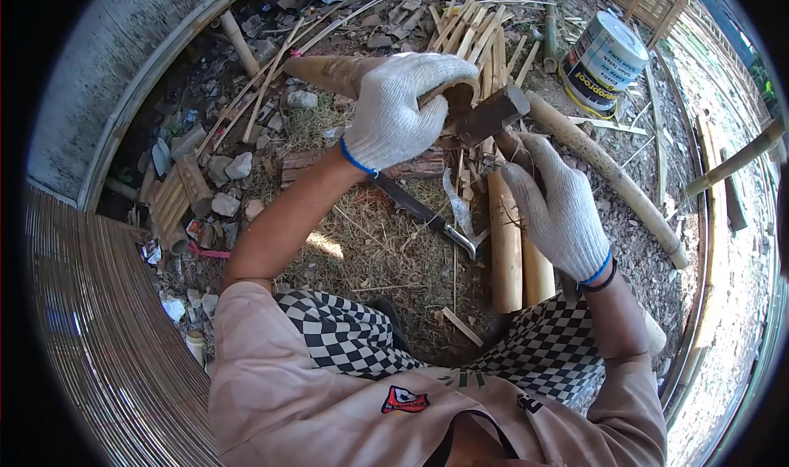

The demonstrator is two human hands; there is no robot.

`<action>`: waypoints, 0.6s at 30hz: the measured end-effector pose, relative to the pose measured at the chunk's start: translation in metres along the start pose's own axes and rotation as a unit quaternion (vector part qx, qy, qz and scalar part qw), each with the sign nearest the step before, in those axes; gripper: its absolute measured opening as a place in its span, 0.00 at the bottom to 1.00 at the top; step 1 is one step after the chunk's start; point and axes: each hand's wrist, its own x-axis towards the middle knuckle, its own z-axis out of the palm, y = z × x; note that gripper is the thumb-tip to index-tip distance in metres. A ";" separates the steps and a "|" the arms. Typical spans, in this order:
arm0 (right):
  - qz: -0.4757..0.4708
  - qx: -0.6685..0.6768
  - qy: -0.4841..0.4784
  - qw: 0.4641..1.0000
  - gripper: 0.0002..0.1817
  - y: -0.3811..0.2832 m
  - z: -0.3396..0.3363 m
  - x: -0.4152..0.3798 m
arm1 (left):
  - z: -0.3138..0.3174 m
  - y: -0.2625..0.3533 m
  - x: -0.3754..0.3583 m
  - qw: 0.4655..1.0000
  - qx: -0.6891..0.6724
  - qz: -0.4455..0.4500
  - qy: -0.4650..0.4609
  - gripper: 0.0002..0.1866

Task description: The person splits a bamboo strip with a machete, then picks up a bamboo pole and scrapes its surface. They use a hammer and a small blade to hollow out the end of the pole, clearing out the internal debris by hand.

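My left hand [399, 110], in a white knit glove, is wrapped around a bamboo pole [325, 71] that points away to the left. The pole's cut, hollow end faces right. In my right hand [559, 208], gloved the same way, is a hammer [493, 115] with a blocky dark metal head. That head overlaps the pole's hollow end in this view, and the grip is mostly covered by my fingers. Below my hands, a dark-bladed machete [415, 208] lies on the ground against a reddish wooden block [411, 169]. Two short bamboo lengths [505, 245] lie under my right hand.
Split bamboo strips [477, 32] are heaped ahead. A labelled paint bucket [604, 60] stands at the upper right. A long bamboo pole [612, 171] slants down the right side. Stones [238, 165] and litter cover the left ground, beside a slatted bamboo panel [107, 319].
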 end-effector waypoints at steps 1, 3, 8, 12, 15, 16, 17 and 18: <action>0.000 0.000 0.019 1.000 0.19 -0.005 -0.003 0.000 | 0.000 -0.001 -0.001 1.000 0.002 0.003 -0.001 0.24; 0.040 0.001 0.030 0.999 0.20 -0.019 -0.014 0.001 | -0.001 -0.001 0.000 1.000 -0.005 0.002 0.006 0.24; 0.008 -0.033 -0.012 0.999 0.22 -0.008 -0.001 0.001 | -0.003 0.001 -0.001 1.000 -0.001 -0.007 0.006 0.25; -0.016 -0.048 0.005 0.999 0.22 -0.011 -0.004 0.004 | -0.001 -0.004 -0.007 1.000 -0.004 -0.001 0.002 0.25; -0.019 -0.026 0.052 0.998 0.22 -0.014 -0.004 0.006 | -0.004 0.000 -0.005 1.000 -0.011 -0.005 0.010 0.24; -0.010 -0.028 0.023 0.999 0.22 -0.013 -0.002 0.005 | -0.005 0.002 -0.004 1.000 -0.015 -0.008 0.014 0.24; -0.001 -0.031 -0.007 1.000 0.22 -0.013 0.001 0.005 | -0.004 0.002 -0.005 1.000 -0.010 -0.005 0.009 0.24; 0.007 -0.033 -0.037 0.999 0.22 -0.011 0.004 0.004 | -0.003 0.000 -0.008 1.000 -0.005 -0.002 0.005 0.24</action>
